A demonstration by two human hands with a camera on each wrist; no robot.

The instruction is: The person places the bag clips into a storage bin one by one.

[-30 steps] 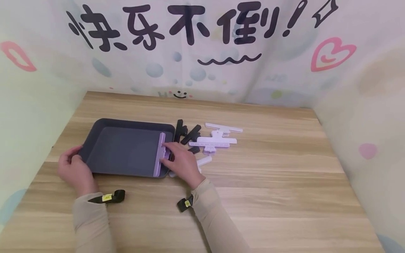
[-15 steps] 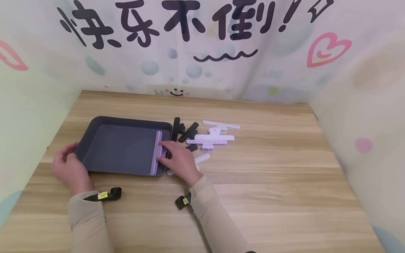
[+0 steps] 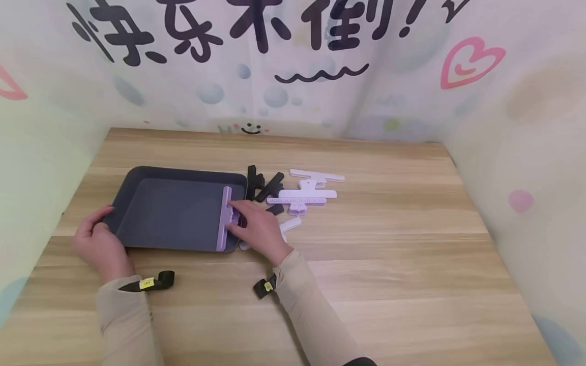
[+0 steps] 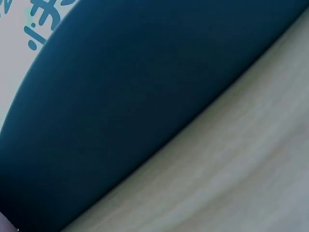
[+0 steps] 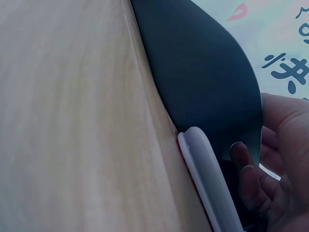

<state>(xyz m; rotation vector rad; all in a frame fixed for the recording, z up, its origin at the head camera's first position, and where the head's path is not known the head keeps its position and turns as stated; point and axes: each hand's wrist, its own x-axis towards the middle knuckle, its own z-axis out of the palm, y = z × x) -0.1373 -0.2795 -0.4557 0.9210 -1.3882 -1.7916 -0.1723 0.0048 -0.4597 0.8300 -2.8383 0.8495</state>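
Gripping the tray (image 3: 176,213) at its left end is your left hand (image 3: 101,246); the purple clip (image 3: 223,219) lies across the right end, pinched by your right hand (image 3: 261,229), with black clips (image 3: 270,186) then pale clips (image 3: 316,193) beyond.

We see the dark blue tray (image 4: 135,92) fill most of the view, its straight edge slanting from lower left to upper right beside the blurred, pale worktop (image 4: 241,164). Past its curved corner at upper left, we make out part of the pale backdrop (image 4: 12,72) with dark lettering (image 4: 44,17), while only a sliver of the left hand (image 4: 6,225) shows at bottom left.
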